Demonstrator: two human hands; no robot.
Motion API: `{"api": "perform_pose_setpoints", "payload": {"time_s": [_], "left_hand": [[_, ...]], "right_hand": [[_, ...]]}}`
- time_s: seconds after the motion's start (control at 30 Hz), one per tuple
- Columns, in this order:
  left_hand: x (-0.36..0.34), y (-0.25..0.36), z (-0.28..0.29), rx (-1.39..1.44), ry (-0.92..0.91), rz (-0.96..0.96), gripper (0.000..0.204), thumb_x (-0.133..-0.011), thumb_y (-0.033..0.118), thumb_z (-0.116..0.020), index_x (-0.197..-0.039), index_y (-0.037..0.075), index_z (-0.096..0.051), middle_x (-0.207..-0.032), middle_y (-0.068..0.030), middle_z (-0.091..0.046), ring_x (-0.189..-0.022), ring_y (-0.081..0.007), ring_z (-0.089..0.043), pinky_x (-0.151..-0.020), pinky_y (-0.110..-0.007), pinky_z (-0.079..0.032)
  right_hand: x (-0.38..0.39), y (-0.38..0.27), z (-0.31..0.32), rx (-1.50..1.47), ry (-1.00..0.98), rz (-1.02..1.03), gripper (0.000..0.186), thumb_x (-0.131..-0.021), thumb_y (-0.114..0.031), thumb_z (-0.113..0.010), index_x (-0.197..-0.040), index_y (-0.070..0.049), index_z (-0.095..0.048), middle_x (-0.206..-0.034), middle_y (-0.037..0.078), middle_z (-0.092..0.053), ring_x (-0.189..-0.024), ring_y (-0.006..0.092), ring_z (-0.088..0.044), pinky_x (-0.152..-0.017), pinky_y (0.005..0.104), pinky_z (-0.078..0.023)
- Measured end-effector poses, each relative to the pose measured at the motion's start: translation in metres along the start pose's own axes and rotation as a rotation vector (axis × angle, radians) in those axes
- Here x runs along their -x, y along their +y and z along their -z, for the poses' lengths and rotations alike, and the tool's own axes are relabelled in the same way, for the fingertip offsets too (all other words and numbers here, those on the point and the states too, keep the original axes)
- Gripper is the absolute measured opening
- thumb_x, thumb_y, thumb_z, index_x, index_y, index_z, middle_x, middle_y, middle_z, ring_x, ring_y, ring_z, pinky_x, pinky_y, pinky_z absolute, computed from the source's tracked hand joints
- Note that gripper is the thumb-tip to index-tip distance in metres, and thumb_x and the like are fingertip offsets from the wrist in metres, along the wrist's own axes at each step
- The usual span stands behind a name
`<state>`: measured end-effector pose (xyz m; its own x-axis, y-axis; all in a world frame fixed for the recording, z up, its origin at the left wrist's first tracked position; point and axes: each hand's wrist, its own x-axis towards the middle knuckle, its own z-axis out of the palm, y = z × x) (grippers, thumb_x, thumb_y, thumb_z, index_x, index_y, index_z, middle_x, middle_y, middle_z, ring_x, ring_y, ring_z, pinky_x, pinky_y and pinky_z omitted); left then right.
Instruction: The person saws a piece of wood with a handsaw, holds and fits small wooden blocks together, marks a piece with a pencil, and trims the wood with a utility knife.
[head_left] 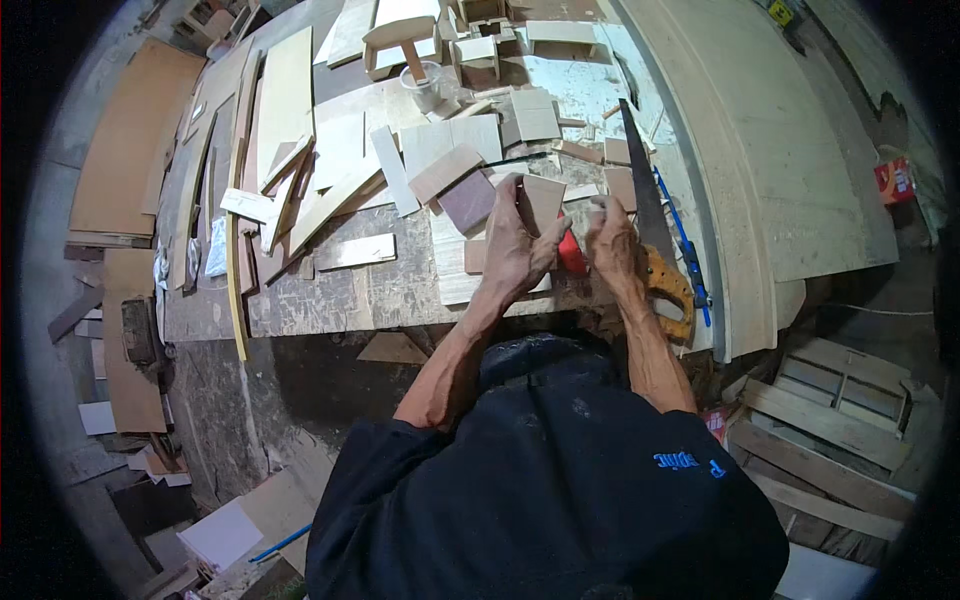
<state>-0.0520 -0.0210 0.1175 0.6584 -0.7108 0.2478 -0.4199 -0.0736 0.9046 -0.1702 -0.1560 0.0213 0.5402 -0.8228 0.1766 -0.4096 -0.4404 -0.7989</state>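
Wood piece point(542, 200) is over the table point(340, 300), in the left hand point(520, 248), fingers closed on it. Right hand point(613, 243): fingers curled, can't tell on what. Likely handling step; next move needs steady left grip.

Blue lettering point(682, 461) on dark shirt point(540, 480)

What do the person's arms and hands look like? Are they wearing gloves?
No gloves show: the left hand and right hand are bare, with ordinary fingers and thumbs. Both forearms are bare too. Dark sleeves cover the upper arms, part of a dark top with bright blue lettering on it.
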Motion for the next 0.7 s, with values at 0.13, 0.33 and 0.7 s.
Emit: {"api": "perform_pose_setpoints", "payload": {"time_s": [0.13,0.33,0.7], "left_hand": [[0.006,-0.004,-0.004,-0.069,0.016,-0.019,0.067,-0.076,0.018,-0.079,-0.128,-0.001,-0.041,-0.113,-0.0228,-0.057,-0.104,-0.0339,-0.058,-0.091,-0.041,-0.047],[0.013,-0.003,0.002,-0.003,0.092,-0.092,0.068,-0.076,0.018,-0.079,-0.129,-0.002,-0.041,-0.115,-0.0227,-0.056,-0.106,-0.0333,-0.058,-0.091,-0.04,-0.047],[0.008,-0.031,0.038,0.49,-0.017,0.302,0.049,-0.09,0.018,-0.068,-0.133,0.0,-0.051,-0.118,-0.0116,-0.061,-0.109,-0.0201,-0.058,-0.092,-0.034,-0.048]], "right_hand": [[0.012,0.013,-0.021,0.261,0.03,0.374,0.035,-0.088,-0.03,-0.054,-0.108,-0.002,-0.057,-0.101,0.024,-0.059,-0.088,0.0432,-0.059,-0.072,0.0524,-0.048],[0.007,-0.01,-0.03,0.347,-0.222,0.113,0.037,-0.082,-0.034,-0.06,-0.096,0.0,-0.06,-0.089,0.025,-0.061,-0.085,0.0419,-0.062,-0.071,0.05,-0.049],[-0.01,-0.01,-0.013,0.226,-0.216,-0.05,0.028,-0.091,-0.025,-0.05,-0.089,0.002,-0.06,-0.078,0.022,-0.06,-0.074,0.0417,-0.06,-0.067,0.0501,-0.048]]}}
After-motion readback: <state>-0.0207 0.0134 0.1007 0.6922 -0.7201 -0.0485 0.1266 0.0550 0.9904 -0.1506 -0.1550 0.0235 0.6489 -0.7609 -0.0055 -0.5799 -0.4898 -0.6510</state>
